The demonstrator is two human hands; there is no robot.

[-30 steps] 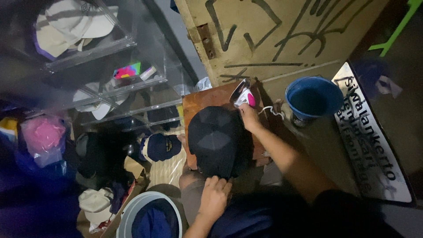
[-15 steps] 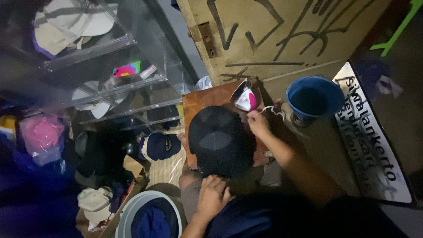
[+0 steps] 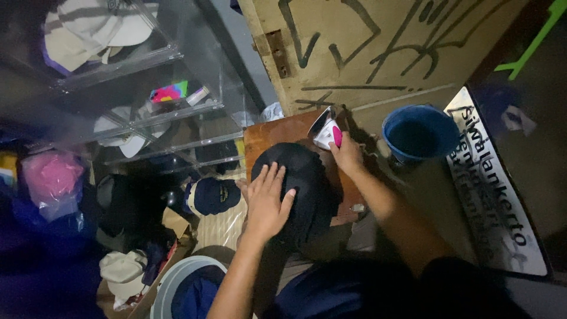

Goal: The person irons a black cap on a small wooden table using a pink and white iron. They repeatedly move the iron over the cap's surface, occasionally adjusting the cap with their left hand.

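**Left hand flat on the dark cap, right hand at the iron**

A dark cap (image 3: 301, 189) lies at the centre of the frame on a brown wooden board (image 3: 266, 134). The left hand (image 3: 267, 204) rests on its lower left side, palm down, fingers spread open and flat, gripping nothing. The right hand (image 3: 347, 155) sits just above and right of the cap, fingers curled against the white and pink iron (image 3: 326, 131) standing at the board's upper edge; whether they truly clasp it cannot be told.

Right of the iron stands a blue bucket (image 3: 419, 133), with a lettered sign (image 3: 493, 195) further right. Clear plastic shelves (image 3: 147, 112) holding pale caps fill the upper left. A navy cap (image 3: 214, 196) lies just left of the left hand, and a grey tub (image 3: 177, 277) sits at the lower edge.

Half a second ago the left hand was down at the cap's lower rim; it has since moved up onto the crown. The right hand has drawn back toward the iron.
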